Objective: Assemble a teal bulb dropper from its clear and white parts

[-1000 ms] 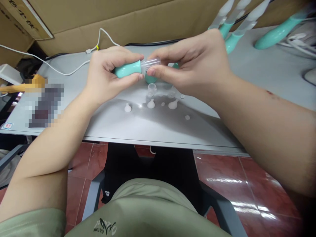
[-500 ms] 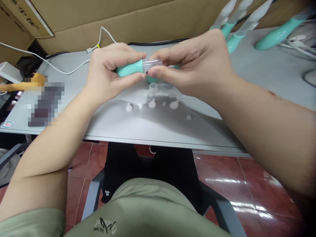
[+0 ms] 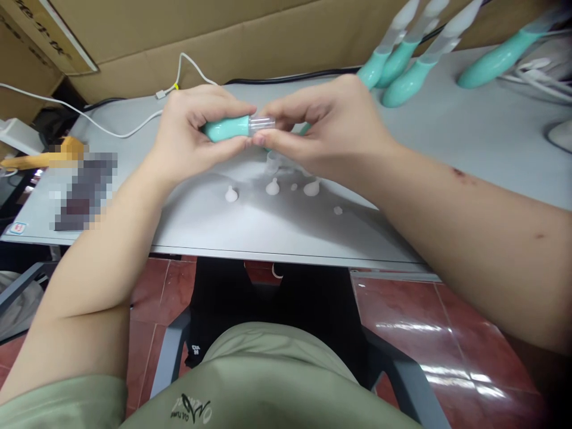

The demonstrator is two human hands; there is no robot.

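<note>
My left hand (image 3: 192,134) grips a teal rubber bulb (image 3: 226,127) held sideways above the grey table (image 3: 268,226). My right hand (image 3: 330,134) pinches the clear plastic tube (image 3: 262,123) that sticks out of the bulb's end, thumb and fingers closed around it. Below the hands lie small white silicone tips (image 3: 272,187), one further left (image 3: 231,194) and one further right (image 3: 311,188), plus a clear cap (image 3: 273,159) and tiny white discs (image 3: 338,210).
Several assembled teal bulbs with clear tubes (image 3: 402,83) lie at the back right. A white cable (image 3: 134,125) runs along the back left by the cardboard wall (image 3: 223,42). A blurred dark object (image 3: 83,190) sits at the left.
Both hands have shifted slightly left and down with the bulb and tube. Less of the clear tube shows between the fingers than before. The bulbs at the back right are now uncovered.
</note>
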